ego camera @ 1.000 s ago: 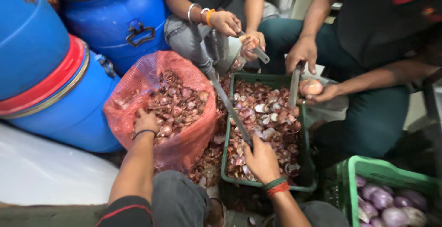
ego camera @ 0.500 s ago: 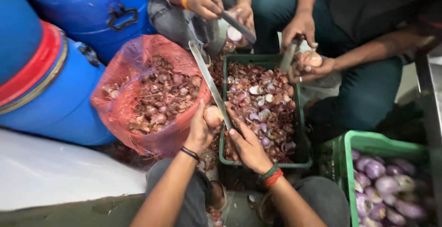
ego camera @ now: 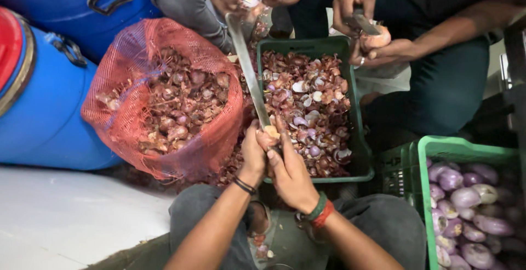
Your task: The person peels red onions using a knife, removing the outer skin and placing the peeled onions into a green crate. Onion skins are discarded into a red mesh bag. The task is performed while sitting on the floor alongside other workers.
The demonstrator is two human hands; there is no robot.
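Left hand: left hand (ego camera: 253, 155) is curled shut around a small onion (ego camera: 271, 132), pressing it to the blade's near end.
Right hand: right hand (ego camera: 290, 172) cups in from the other side, fingers half closed on the same onion.
Blade axis: long blade (ego camera: 247, 67) runs up and away from both hands, over the green crate (ego camera: 359, 138) of peelings.
Nearer hand: both touching; left wraps more.
Hidden: the onion is mostly covered; the blade's mounting below cannot be made out.
Beside: red mesh sack (ego camera: 164, 100) lies left.
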